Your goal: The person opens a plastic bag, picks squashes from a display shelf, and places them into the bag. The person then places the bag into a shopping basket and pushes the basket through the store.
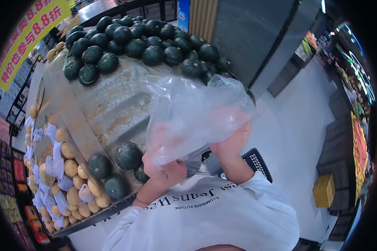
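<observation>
A thin clear plastic bag [192, 113] is spread between my two hands in front of my chest. My left hand [165, 152] grips its lower left part, and my right hand [234, 136] grips the right side; the fingers of both show hazily through the film. Just left of my left hand lies a dark green pumpkin [128, 155] on the display stand, with another partly hidden behind that hand. The bag looks flat, with nothing visible inside.
Many dark green pumpkins [153, 55] are piled at the stand's far end. Yellowish round produce [73, 196], some in white foam nets, fills its left side. A dark basket [257, 163] is beside me at the right; a yellow box [324, 190] stands across the aisle.
</observation>
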Demonstrator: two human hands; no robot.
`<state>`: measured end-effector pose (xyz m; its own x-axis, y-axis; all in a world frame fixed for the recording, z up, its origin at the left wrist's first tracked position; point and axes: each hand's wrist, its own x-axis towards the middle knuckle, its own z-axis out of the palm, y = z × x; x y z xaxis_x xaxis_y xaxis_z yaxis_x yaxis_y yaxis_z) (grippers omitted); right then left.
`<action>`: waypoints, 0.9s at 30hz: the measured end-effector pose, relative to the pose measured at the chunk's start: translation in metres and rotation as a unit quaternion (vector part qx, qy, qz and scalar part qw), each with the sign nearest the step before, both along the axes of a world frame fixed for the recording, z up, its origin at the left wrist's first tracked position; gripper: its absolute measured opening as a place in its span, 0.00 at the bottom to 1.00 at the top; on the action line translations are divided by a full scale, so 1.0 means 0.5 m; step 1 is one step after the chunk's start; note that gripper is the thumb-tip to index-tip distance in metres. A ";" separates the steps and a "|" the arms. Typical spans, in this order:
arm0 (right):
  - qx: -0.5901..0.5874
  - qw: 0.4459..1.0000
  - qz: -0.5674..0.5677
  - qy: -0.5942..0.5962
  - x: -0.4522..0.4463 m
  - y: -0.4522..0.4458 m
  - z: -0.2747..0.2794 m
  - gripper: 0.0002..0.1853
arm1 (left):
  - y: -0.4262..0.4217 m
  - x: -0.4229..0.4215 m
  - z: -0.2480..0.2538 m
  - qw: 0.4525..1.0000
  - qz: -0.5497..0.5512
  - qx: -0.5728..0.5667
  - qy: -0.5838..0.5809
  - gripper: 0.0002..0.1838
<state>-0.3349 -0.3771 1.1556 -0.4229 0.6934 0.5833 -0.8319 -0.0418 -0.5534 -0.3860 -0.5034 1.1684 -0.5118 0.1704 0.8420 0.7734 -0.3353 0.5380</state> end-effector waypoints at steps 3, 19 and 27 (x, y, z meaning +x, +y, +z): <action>0.017 0.996 -0.072 -0.044 0.078 0.016 -0.067 0.19 | 0.033 0.032 -0.076 0.998 -0.064 0.008 -0.013 0.23; -0.274 0.919 -0.214 -0.187 0.356 0.116 -0.220 0.17 | 0.249 0.237 -0.278 0.926 -0.303 -0.137 -0.180 0.14; -0.354 0.869 -0.202 -0.280 0.576 0.227 -0.361 0.17 | 0.387 0.427 -0.400 0.854 -0.345 -0.290 -0.259 0.16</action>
